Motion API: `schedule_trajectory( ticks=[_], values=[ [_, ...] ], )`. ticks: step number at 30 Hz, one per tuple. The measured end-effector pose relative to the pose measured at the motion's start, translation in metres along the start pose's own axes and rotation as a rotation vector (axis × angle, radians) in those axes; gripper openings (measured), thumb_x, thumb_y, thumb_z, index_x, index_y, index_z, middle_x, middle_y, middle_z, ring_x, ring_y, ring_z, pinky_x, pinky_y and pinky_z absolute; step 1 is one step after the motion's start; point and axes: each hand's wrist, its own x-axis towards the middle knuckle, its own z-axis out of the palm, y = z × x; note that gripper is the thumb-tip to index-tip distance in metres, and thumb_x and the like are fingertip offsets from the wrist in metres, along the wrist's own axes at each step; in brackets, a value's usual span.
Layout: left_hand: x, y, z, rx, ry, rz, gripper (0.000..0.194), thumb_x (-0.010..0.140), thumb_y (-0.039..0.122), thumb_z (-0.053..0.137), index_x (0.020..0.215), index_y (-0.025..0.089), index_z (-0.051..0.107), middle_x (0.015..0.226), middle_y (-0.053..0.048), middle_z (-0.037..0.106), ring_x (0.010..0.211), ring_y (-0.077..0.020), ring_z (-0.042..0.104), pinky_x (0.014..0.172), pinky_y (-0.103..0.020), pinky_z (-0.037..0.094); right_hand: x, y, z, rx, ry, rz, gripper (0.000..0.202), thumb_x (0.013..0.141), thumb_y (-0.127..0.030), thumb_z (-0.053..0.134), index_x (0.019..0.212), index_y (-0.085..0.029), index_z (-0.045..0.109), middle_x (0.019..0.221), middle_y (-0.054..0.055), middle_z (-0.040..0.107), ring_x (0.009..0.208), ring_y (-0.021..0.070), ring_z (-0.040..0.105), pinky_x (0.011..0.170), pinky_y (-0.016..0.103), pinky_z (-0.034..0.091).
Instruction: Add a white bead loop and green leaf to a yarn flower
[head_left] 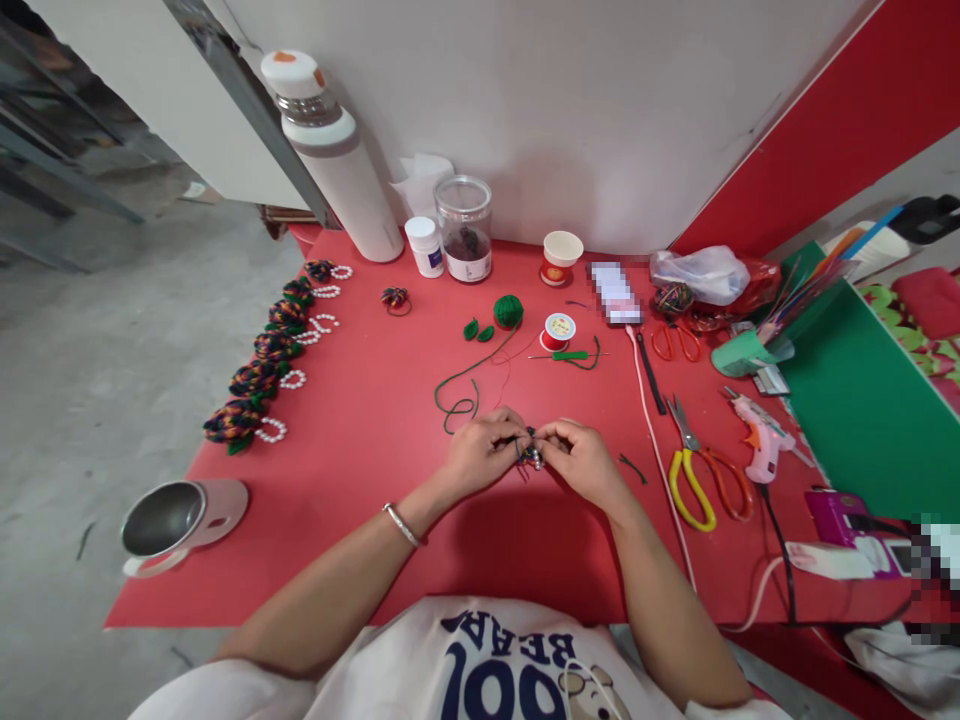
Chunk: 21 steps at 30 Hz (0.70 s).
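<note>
Both hands meet over the red table near its middle. My left hand [491,447] and my right hand [576,455] pinch a small dark multicoloured yarn piece [531,452] between their fingertips, one from each side. Small pale beads show at its lower edge. Beyond the hands, a green yarn ball [508,311] trails a long strand, with two small green leaf shapes [478,330] beside it. A spool of red thread [557,332] stands to the right, near a green-handled hook [570,356].
Yarn pieces with bead loops [255,378] line the left side above a mug [184,520]. A tall bottle [341,160], clear jar [463,230] and paper cup [561,258] stand at the back. Scissors [694,465], a glue gun [761,435] and a cable [656,425] lie right.
</note>
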Motion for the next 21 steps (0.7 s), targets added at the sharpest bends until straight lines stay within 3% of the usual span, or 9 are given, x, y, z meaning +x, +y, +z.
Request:
schedule_trajectory(
  ticks=[13, 21],
  values=[
    [0.0021, -0.0068, 0.0030, -0.144, 0.027, -0.029, 0.011, 0.081, 0.022, 0.069, 0.077, 0.016, 0.076, 0.083, -0.006, 0.067, 0.067, -0.0112, 0.059, 0.058, -0.022, 0.042, -0.0016, -0.0061, -0.0006, -0.024, 0.034, -0.045, 0.007, 0.081, -0.021, 0.063, 0.077, -0.019, 0.069, 0.076, 0.001, 0.061, 0.061, 0.0115, 0.052, 0.058, 0.023, 0.041],
    [0.0035, -0.0095, 0.0022, -0.189, 0.019, -0.020, 0.010, 0.079, 0.023, 0.071, 0.078, 0.016, 0.078, 0.084, -0.007, 0.067, 0.071, -0.0127, 0.060, 0.061, -0.023, 0.045, -0.0021, -0.0038, 0.0074, 0.236, 0.036, 0.086, 0.011, 0.076, -0.025, 0.064, 0.085, -0.019, 0.067, 0.068, -0.001, 0.066, 0.060, 0.0125, 0.062, 0.057, 0.022, 0.048]
  ],
)
